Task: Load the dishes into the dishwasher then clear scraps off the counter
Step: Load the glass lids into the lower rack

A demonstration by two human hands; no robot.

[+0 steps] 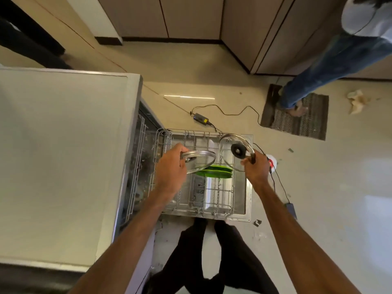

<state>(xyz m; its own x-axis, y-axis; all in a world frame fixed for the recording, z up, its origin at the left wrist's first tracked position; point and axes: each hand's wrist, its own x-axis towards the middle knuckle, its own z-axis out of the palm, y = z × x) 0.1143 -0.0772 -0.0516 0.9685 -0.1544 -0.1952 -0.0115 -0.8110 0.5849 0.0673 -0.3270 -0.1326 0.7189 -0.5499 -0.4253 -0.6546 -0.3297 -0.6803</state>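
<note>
Currently loading dishes: my left hand [171, 166] grips one glass lid [200, 161] by its rim and my right hand [255, 169] pinches a second lid [233, 143], both above the rack [220, 205]. Next, I judge, slot each upright beside the green plates [218, 174] between the hands.

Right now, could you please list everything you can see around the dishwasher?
counter: one, pale grey, left
rack: one, grey wire, pulled out over the open dishwasher door
green plates: count unclear, green, on edge in the rack
left lid: one, clear glass with metal rim, above the rack
right lid: one, clear glass with black knob, above the rack's right end
power adapter: one, black, on the floor beyond the rack
mat: one, dark patterned, on the floor, right
crumpled cloth: one, cream, beside the mat
second person: one, blue jeans, foot on the mat
left hand: grips the left lid's rim
right hand: pinches the right lid's rim
</note>
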